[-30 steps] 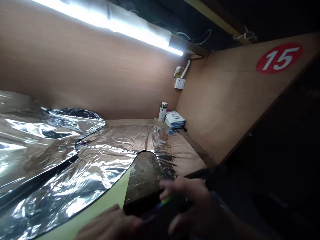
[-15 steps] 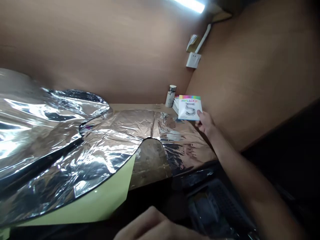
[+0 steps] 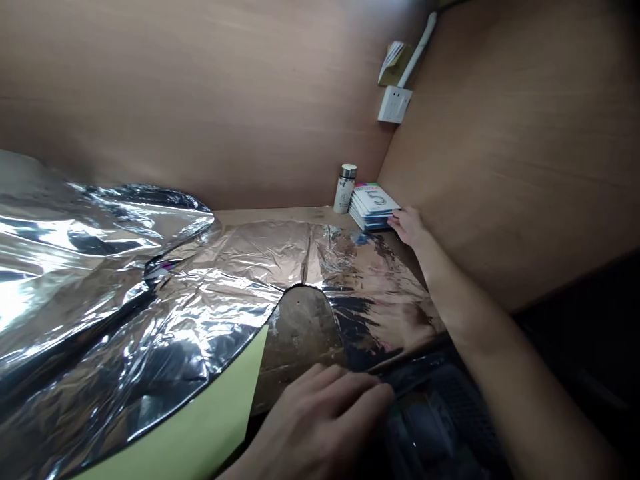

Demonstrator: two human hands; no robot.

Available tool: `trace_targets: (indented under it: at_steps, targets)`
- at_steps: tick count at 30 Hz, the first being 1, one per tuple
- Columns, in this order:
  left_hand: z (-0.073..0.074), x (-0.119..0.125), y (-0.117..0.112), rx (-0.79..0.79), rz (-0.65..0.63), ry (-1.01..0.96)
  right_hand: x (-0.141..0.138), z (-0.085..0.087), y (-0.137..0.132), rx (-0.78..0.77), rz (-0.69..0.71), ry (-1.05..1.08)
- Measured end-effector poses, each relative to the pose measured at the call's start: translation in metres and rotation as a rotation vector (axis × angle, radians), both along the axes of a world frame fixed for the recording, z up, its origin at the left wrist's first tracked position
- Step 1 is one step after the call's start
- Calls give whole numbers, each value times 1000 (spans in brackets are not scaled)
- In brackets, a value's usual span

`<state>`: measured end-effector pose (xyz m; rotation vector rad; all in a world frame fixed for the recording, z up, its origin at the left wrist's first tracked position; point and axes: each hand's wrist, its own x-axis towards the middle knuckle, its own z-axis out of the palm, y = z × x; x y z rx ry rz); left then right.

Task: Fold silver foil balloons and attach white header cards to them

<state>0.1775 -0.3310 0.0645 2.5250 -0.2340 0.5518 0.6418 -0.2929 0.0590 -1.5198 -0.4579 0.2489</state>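
My right hand (image 3: pixel 409 225) reaches to the far right corner and rests against the near edge of a stack of balloon packets (image 3: pixel 373 206); the top packet shows a silver "5". The fingers are curled at the stack's edge. My left hand (image 3: pixel 320 427) lies flat at the bottom, fingers stretched out over the desk's front edge and a dark object (image 3: pixel 430 427). A large silver foil balloon (image 3: pixel 165 293) is spread flat over the desk from the left to the middle.
A small white bottle with a silver cap (image 3: pixel 345 189) stands beside the packets. A wall socket (image 3: pixel 394 105) sits in the corner above. Wooden partitions close the back and right. A pale green sheet (image 3: pixel 200 433) lies under the foil at the front.
My right hand carried a "5" balloon packet from the front to the far corner and laid it on the stack. My left hand moved forward and spread flat.
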Motion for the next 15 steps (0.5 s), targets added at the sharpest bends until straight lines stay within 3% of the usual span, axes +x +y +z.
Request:
trace_targets:
  at_steps: [3, 6, 8, 11, 13, 15]
  targets:
    - [-53, 54, -2, 200, -141, 104, -24, -7, -32, -56, 91, 28]
    - [-91, 93, 1, 241, -56, 209, -58, -13, -82, -96, 196, -8]
    - [-101, 108, 8, 244, 5, 233, -79, -16, -121, -119, 233, -55]
    - [-101, 119, 20, 264, 34, 244, -105, -23, -182, -160, 222, -128]
    - [-100, 124, 24, 289, 50, 259, -123, -35, -219, -192, 101, -184]
    - [-100, 127, 26, 321, 62, 265, -146, -58, -248, -203, -98, -224]
